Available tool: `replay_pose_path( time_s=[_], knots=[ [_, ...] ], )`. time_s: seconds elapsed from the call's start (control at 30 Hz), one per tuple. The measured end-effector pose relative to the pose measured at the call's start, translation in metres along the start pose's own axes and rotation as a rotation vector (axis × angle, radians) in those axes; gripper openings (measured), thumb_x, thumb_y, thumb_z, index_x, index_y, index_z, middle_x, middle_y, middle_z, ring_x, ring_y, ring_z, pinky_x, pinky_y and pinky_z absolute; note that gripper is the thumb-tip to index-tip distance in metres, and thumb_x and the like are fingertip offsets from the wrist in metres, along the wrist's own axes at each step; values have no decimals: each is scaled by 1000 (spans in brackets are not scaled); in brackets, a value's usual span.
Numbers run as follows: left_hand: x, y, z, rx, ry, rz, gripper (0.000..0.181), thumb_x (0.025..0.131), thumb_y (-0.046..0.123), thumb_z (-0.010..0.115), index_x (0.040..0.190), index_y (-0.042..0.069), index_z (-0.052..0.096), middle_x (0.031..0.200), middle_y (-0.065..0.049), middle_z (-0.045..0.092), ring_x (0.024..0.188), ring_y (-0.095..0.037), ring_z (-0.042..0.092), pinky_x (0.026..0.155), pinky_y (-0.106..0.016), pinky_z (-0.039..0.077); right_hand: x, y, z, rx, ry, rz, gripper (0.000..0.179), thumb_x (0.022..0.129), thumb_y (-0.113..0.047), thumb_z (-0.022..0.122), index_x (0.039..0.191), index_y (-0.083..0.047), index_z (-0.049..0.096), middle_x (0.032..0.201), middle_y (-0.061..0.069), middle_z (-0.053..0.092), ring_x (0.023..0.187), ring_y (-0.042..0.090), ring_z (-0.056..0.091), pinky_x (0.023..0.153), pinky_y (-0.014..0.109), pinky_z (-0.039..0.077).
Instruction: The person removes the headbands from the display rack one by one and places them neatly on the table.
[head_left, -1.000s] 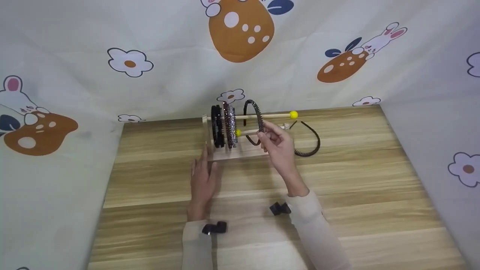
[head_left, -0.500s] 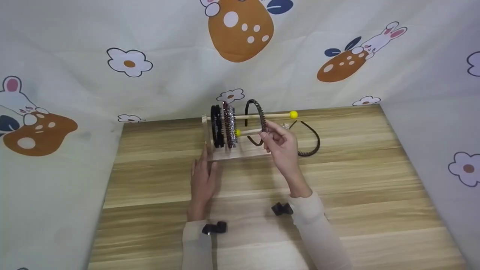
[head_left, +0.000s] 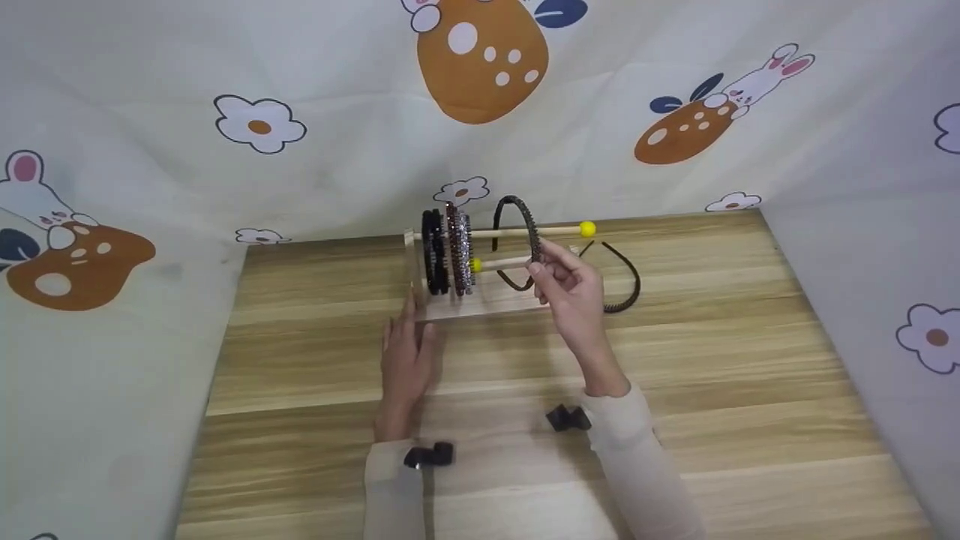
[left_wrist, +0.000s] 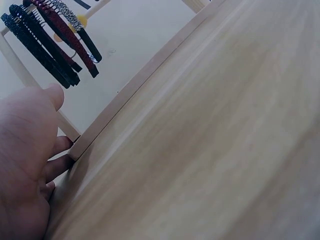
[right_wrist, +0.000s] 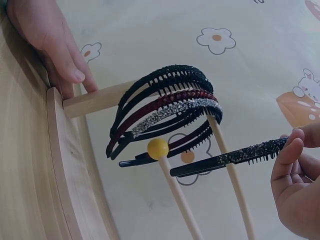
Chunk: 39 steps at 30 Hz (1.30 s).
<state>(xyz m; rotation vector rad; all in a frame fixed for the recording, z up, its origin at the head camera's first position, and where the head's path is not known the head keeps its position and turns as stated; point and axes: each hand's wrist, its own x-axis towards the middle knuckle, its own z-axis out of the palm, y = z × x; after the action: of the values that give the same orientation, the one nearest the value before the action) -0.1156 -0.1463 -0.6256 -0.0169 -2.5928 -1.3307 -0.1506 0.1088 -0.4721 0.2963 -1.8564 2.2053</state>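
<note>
My right hand [head_left: 574, 300] pinches a black headband [head_left: 534, 225] with comb teeth and dark sparkly stones between thumb and fingertips. Seen from the head, this headband stands upright about the long rear rod [head_left: 559, 230] of a wooden headband stand [head_left: 487, 306]. Further left on the stand hang several headbands [right_wrist: 172, 102]: black ones, a dark red one and a silver glittery one. My left hand [head_left: 405, 364] lies with straight fingers against the stand's left front corner. In the left wrist view its fingers [left_wrist: 61, 162] touch the end of the wooden base [left_wrist: 112, 105].
Another dark toothed headband [head_left: 637, 281] lies on the wood-grain table [head_left: 720, 420], right of the stand. Yellow balls cap the rods, one on the rear rod [head_left: 588, 229] and one near the hung headbands [right_wrist: 158, 149]. Behind the table hangs a printed cloth [head_left: 337, 180].
My right hand has shifted slightly to the right, carrying the pinched headband away from the hung ones. My left hand has stayed in place.
</note>
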Motion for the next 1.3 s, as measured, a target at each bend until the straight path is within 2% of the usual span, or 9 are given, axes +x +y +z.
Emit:
replay_pose_path(
  time_s=[0.3, 0.57, 0.87, 1.13, 1.3],
  knots=[
    [0, 0, 0, -4, 5, 15, 68, 118, 25, 49, 177, 7, 22, 176, -16, 38, 160, -47, 40, 140, -56, 1, 0, -6, -5, -5, 10, -27, 35, 100, 11, 67, 134, 21, 66, 92, 4, 74, 66, 7, 59, 59, 17, 52],
    [1, -1, 0, -8, 2, 8, 67, 118, 25, 48, 177, 6, 22, 176, -17, 37, 161, -47, 38, 140, -53, 0, 2, -4, -12, -9, 12, -70, 36, 101, 7, 67, 134, 19, 67, 92, -2, 75, 66, 7, 59, 58, 17, 52],
    [1, 0, 0, -5, -1, -6, 68, 118, 28, 48, 177, 7, 22, 176, -18, 38, 161, -47, 37, 140, -55, 1, 4, -6, -21, -13, 45, -56, 33, 101, 12, 67, 134, 18, 67, 95, 5, 74, 68, 8, 60, 59, 18, 52],
    [-1, 0, -1, 11, -23, -38, 67, 119, 29, 47, 176, 4, 23, 176, -21, 36, 162, -51, 32, 140, -56, 0, 6, -3, -32, -35, 68, -107, 34, 100, 14, 68, 133, 19, 68, 95, 12, 75, 66, 8, 61, 56, 17, 50],
    [-1, 0, 0, 11, -22, -44, 67, 118, 28, 48, 177, 5, 23, 176, -21, 36, 163, -52, 30, 140, -56, 0, 5, -3, -37, -26, 77, -73, 34, 101, 14, 67, 135, 17, 67, 96, 8, 74, 67, 7, 63, 52, 17, 48]
  ],
)
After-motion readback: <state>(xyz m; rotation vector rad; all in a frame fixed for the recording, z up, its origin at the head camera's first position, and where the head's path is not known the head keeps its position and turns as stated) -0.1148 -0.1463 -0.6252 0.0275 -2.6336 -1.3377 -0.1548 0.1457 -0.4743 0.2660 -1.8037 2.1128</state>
